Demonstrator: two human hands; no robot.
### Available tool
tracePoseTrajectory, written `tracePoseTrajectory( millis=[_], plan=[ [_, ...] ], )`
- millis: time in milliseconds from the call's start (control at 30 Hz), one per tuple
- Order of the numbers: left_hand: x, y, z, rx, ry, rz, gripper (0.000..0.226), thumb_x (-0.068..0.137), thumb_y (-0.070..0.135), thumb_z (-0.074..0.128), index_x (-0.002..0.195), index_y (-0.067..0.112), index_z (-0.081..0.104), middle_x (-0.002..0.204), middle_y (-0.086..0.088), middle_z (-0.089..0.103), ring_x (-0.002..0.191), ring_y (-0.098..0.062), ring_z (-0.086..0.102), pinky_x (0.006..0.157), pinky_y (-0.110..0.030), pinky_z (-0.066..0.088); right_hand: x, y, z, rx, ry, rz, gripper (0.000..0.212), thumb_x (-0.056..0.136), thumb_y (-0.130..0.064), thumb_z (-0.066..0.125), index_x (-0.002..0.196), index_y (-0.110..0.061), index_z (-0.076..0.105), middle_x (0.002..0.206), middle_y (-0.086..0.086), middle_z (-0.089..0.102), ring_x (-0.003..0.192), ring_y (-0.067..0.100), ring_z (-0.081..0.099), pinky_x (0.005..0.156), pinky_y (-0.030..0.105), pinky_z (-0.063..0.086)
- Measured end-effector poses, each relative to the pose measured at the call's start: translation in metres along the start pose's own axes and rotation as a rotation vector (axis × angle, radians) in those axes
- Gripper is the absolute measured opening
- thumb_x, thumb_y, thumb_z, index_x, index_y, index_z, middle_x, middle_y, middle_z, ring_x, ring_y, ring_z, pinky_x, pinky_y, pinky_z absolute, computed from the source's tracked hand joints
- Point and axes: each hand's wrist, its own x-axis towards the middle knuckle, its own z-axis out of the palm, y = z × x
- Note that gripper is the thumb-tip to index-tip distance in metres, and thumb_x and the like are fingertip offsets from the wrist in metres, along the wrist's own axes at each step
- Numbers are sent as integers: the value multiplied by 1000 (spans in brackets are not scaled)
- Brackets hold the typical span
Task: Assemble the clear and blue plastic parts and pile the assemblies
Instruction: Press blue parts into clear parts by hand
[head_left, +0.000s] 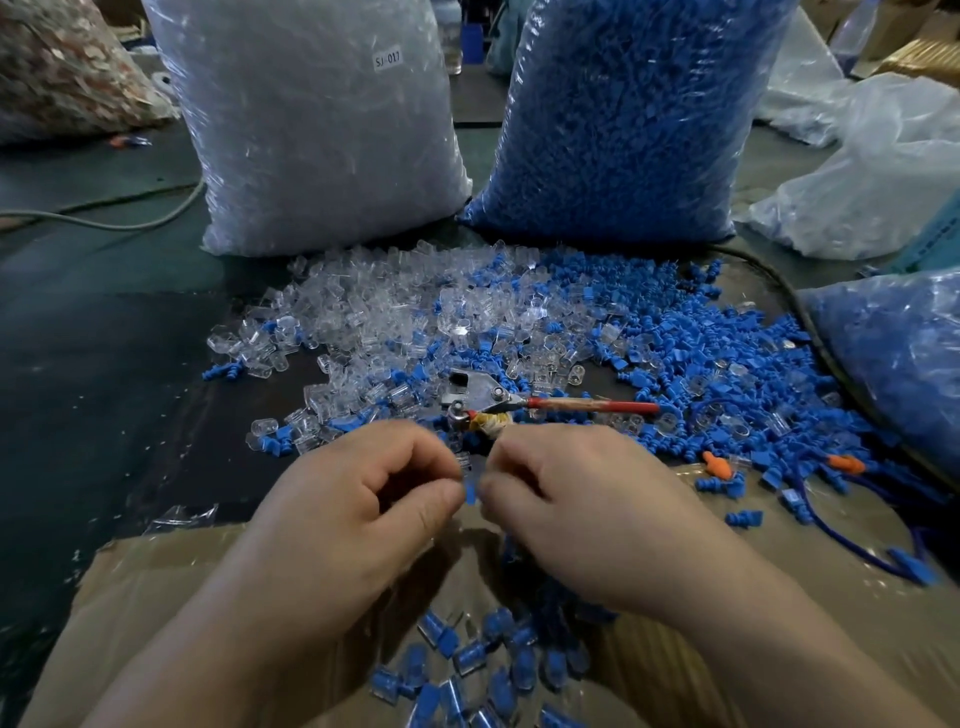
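Observation:
My left hand (374, 499) and my right hand (566, 499) meet at the middle of the view, fingers curled, pinching between them a small clear part with a blue part (470, 491) showing in the gap. Beyond them lies a loose heap of clear parts (384, 312) on the left, mixed with a heap of blue parts (701, 353) on the right. Below my wrists, a pile of assemblies (483, 660), clear shells with blue inserts, rests on brown cardboard (156, 597).
A hand tool with a red handle (550, 402) lies just past my fingers. Two tall bags stand at the back, one of clear parts (322, 130), one of blue parts (623, 119). Another bag of blue pieces (898, 364) sits right. Several orange parts (719, 465) lie near it.

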Motion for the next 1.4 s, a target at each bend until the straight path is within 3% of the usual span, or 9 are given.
tracePoseTrajectory(
  millis=[133,367,533,600,767,933,1167,1300,1400],
  plan=[
    [2,-4,1,183,-175,23,23,80,55,61,102,51,57,99,30,61,88,4,61,68,-19,48,-3,-8,3,-196,-137,-107,19,95,-42,42,93,-27,54,96,-5,58,88,20,56,80,41,51],
    [1,4,-2,158,-348,69,28,73,58,48,91,45,64,83,26,65,77,3,62,63,-20,49,-6,-8,-2,-246,-273,-143,24,89,-43,48,81,-22,57,74,-4,55,69,18,51,54,31,39],
    [4,-8,-3,231,4,-160,15,79,58,54,87,47,60,77,30,67,68,7,63,48,-14,43,4,0,2,-118,-47,-56,21,94,-46,50,90,-27,57,87,-10,60,80,12,56,73,38,52],
    [8,-15,1,359,111,-226,21,77,63,53,91,47,55,77,21,63,67,2,60,56,-17,40,10,2,9,-119,58,-42,20,94,-50,51,100,-31,54,98,-13,57,88,13,56,77,37,50],
    [10,-13,13,502,114,-233,37,84,62,55,116,45,58,104,25,47,92,-3,53,77,-29,49,24,4,23,-324,132,-83,31,95,-53,46,120,-34,47,104,-5,54,87,25,60,59,35,39],
    [9,-6,17,460,100,-202,27,86,54,62,111,42,63,103,21,50,92,-6,54,77,-29,47,31,2,30,-365,110,-84,28,99,-48,40,103,-26,57,84,-4,32,67,20,37,50,33,21],
    [7,-4,16,219,122,-121,27,85,47,55,111,51,62,96,33,58,96,14,53,71,-11,38,23,6,23,-30,219,-109,23,95,-45,44,91,-26,57,89,-8,57,81,15,55,72,39,46],
    [4,3,7,88,102,26,33,88,35,61,112,59,59,110,35,60,98,10,60,73,-16,44,17,7,18,181,155,-49,23,93,-44,50,87,-26,62,79,-9,61,74,5,53,65,32,47],
    [3,3,1,122,63,77,19,90,52,55,106,62,61,108,38,61,99,14,59,72,-16,45,14,9,12,291,83,-6,30,91,-47,49,84,-23,66,75,-6,63,68,7,57,64,39,51]
  ],
)
